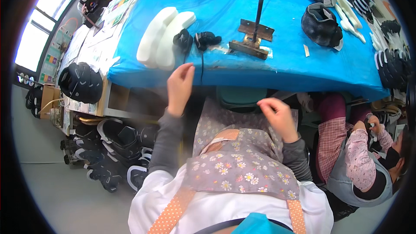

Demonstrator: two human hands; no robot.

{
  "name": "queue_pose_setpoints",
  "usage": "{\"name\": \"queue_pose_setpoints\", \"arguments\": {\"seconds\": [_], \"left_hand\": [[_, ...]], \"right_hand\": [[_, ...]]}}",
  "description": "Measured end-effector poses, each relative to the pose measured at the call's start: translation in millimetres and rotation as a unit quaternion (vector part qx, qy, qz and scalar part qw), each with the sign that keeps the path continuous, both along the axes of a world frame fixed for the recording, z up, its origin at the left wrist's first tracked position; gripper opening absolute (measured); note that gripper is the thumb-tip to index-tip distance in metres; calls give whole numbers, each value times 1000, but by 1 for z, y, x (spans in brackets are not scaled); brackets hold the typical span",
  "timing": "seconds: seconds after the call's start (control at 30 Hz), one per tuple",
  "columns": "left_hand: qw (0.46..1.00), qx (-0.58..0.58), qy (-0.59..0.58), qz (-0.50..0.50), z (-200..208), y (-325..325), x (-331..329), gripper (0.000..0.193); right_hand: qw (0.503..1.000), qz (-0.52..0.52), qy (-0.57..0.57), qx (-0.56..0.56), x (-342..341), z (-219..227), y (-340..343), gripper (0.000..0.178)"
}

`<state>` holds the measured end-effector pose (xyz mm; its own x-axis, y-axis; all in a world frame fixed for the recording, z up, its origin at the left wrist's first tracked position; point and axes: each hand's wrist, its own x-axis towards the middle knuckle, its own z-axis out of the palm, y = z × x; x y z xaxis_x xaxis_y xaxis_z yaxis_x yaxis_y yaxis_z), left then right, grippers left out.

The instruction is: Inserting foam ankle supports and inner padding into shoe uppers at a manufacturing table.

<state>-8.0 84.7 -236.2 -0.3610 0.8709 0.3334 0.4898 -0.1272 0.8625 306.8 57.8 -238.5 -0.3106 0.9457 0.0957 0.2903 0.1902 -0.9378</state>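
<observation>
My left hand (180, 89) is raised at the table's front edge, its fingers and thumb pinched together. Whatever it holds, if anything, is too small to make out. Just beyond it lie two small black bundles (208, 40), with a dark cord hanging over the edge. Two long white foam-like pieces (158, 39) lie side by side to their left. Over my apron (242, 164) my right hand (278, 117) hovers with thumb and fingertips drawn together, and its contents cannot be made out either. A rusty metal stand (249, 45) with an upright rod stands on the table between and beyond my hands.
Blue sheeting covers the table (286, 69). Black padded boot liners (320, 26) stand at right, another (81, 82) on the left side table. More dark boots (117, 138) crowd the floor at left. A co-worker (364, 160) sits close at right; another person (93, 0) is far left.
</observation>
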Motion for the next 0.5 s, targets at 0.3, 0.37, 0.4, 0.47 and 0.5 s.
{"name": "queue_pose_setpoints", "arguments": {"seconds": [0.3,0.37,0.4,0.47,0.5], "left_hand": [[967,57,236,75,-17,58,32,19],[984,133,114,27,-11,48,49,10],[985,131,113,18,-7,35,59,10],[990,126,53,-47,-1,0,78,8],[982,153,75,-80,-2,-13,84,10]], "right_hand": [[975,197,-42,-89,-34,-13,-28,20],[983,140,53,-102,-36,-23,-21,24],[978,90,149,-115,-37,-24,-17,28],[927,38,264,-262,-32,-7,-6,40],[894,36,290,-341,-34,8,0,48]]}}
